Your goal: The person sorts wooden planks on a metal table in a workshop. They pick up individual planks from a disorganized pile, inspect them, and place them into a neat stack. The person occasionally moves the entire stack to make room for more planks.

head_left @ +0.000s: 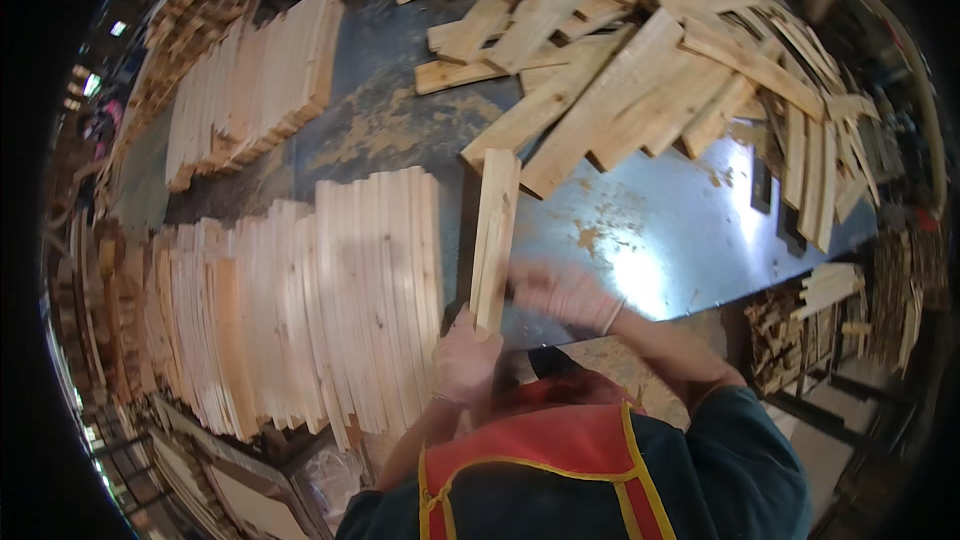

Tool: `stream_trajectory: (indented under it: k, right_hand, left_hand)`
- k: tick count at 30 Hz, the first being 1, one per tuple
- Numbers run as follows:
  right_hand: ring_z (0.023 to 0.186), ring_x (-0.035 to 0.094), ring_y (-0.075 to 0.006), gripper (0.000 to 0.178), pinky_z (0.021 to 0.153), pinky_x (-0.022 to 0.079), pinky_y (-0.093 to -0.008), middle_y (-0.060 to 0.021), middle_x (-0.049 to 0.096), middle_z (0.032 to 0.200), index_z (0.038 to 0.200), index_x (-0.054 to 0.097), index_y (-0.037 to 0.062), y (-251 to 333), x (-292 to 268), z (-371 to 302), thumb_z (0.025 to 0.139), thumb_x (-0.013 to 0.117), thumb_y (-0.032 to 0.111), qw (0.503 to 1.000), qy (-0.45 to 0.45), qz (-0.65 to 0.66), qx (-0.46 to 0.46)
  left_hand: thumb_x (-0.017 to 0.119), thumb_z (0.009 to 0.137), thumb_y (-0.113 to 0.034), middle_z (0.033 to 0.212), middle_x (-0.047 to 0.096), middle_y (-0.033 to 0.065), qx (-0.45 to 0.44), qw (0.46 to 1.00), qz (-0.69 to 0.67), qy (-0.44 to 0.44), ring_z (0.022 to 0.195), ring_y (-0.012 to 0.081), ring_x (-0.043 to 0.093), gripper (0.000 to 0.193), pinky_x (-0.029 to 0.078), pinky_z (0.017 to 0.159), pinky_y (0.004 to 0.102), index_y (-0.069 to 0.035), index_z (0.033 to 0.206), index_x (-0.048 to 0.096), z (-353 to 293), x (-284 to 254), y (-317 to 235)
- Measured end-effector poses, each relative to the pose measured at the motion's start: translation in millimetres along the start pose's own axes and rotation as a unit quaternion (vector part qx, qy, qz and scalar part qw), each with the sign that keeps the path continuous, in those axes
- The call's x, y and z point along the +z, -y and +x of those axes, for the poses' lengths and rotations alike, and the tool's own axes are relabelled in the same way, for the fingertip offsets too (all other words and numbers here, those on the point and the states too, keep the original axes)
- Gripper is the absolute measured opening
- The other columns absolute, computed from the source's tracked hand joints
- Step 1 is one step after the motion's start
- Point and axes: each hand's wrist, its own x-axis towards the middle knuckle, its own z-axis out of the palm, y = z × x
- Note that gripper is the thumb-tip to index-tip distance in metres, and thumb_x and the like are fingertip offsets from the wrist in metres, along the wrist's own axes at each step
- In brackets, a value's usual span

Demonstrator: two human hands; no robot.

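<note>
My left hand [467, 357] is closed round the near end of a pale wooden board [493, 230], which points away from me and slants up slightly. It looks like more than one piece laid together, but I cannot make out how many. To the right of it is my right hand [562, 293], in what looks like a light glove and smeared by motion; its fingers do not show clearly. Just left of the held board stands a row of upright boards [370, 270], packed edge to edge.
A loose heap of boards [620, 90] covers the far right of the metal table [630, 240], where sawdust lies in patches. Another neat stack [255, 90] stands at the far left. Beyond the table's right edge are racks with wood pieces [830, 290].
</note>
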Motion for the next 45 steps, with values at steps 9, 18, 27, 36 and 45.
stream_trajectory:
  k: [9,18,27,36,45]
  right_hand:
    - [0.131,0.057,-0.038,0.052,0.113,0.04,-0.0559,-0.007,0.065,0.141,0.146,0.059,0.0215,-49.3,-134.5,242.0,0.101,0.052,0.046,0.793,-0.152,-0.588,-0.048]
    - [0.143,0.046,-0.0383,0.045,0.123,0.03,-0.0534,-0.019,0.057,0.141,0.125,0.069,0.0058,-85.0,-47.7,51.6,0.086,0.077,0.027,0.795,-0.244,-0.555,-0.005]
    - [0.139,0.052,-0.0339,0.088,0.117,0.043,-0.0405,-0.0206,0.047,0.158,0.165,0.029,0.0027,-114.7,-76.9,-70.5,0.084,0.064,0.01,0.935,-0.32,-0.039,0.146]
    - [0.145,0.047,-0.0305,0.081,0.118,0.041,-0.0428,-0.0187,0.046,0.161,0.166,0.029,0.0062,-95.0,149.0,-4.6,0.097,0.071,0.01,0.982,-0.097,0.157,0.037]
    - [0.146,0.049,-0.0292,0.076,0.12,0.041,-0.0404,-0.0198,0.05,0.158,0.163,0.034,-0.0007,25.2,175.4,24.6,0.098,0.072,0.01,0.99,-0.138,0.028,0.009]
  left_hand:
    - [0.072,0.078,-0.022,0.149,0.052,0.0254,0.109,0.943,0.118,-0.293,0.138,0.0449,0.049,0.07,0.036,0.117,0.057,0.001,0.142,0.056,-28.1,2.1,20.2]
    - [0.067,0.088,-0.037,0.154,0.049,0.0146,0.12,0.965,0.133,-0.192,0.147,0.0359,0.041,0.071,0.028,0.125,0.0536,-0.007,0.151,0.051,-37.8,-32.9,55.0]
    - [0.068,0.093,-0.034,0.159,0.048,0.0186,-0.299,0.83,-0.092,-0.462,0.145,0.0305,0.048,0.062,0.042,0.118,0.0462,-0.002,0.145,0.058,-109.6,-102.4,278.4]
    - [0.078,0.093,-0.053,0.118,0.07,0.0015,-0.223,0.537,-0.781,-0.229,0.105,0.0209,0.064,0.045,0.051,0.092,0.0434,-0.018,0.121,0.072,-117.0,-118.2,432.6]
    - [0.072,0.099,-0.052,0.076,0.054,-0.0039,-0.242,0.627,-0.691,-0.265,0.061,0.0124,0.052,0.038,0.04,0.053,0.0269,-0.015,0.098,0.063,-153.3,-167.3,392.3]
